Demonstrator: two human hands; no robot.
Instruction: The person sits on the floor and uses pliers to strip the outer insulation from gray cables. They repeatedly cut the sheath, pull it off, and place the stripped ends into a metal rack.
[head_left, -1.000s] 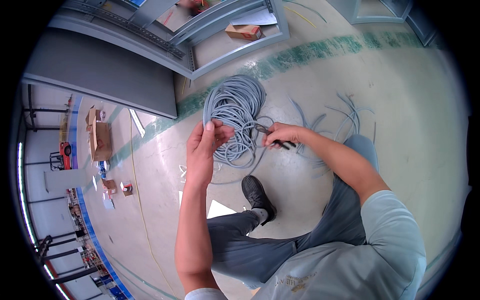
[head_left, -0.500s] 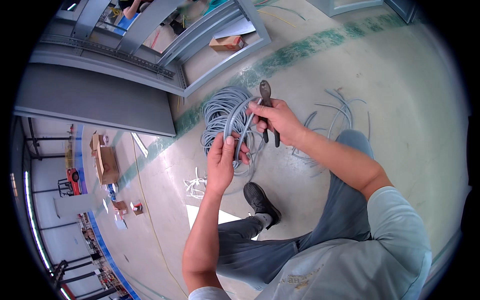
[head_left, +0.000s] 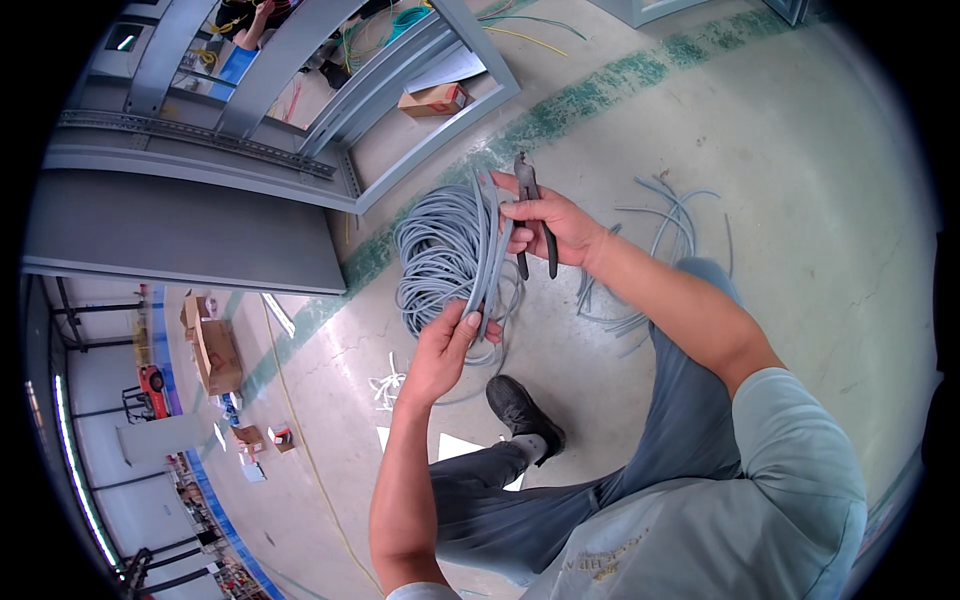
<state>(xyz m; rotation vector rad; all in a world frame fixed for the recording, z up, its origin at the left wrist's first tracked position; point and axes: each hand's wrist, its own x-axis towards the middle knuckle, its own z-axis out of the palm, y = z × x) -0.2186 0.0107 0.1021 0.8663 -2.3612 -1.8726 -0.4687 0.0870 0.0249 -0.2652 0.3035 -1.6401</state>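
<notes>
Several lengths of grey cable [head_left: 487,255] run side by side between my hands. Low on these strands, my left hand [head_left: 444,352] pinches them between thumb and fingers. Higher up and to the right, my right hand [head_left: 562,228] grips their other part. That same hand also carries dark-handled cutting pliers [head_left: 526,180], jaws pointing away from me and handles hanging below the fingers. Just behind the strands, a big loose coil of grey cable [head_left: 430,250] lies on the floor. Where the held strands join the coil is hard to make out.
A grey metal cabinet frame [head_left: 440,142] lies at the upper left, a small cardboard box [head_left: 436,100] inside it. Loose cable pieces [head_left: 672,228] are on the floor to the right. White strips [head_left: 386,384] lie left of my shoe [head_left: 520,410]. Another person's arm [head_left: 254,25] shows beyond the frame.
My hands have moved farther apart, the left one lower and the right slightly up. The cable, bent in a curve before, is now drawn nearly straight between them.
</notes>
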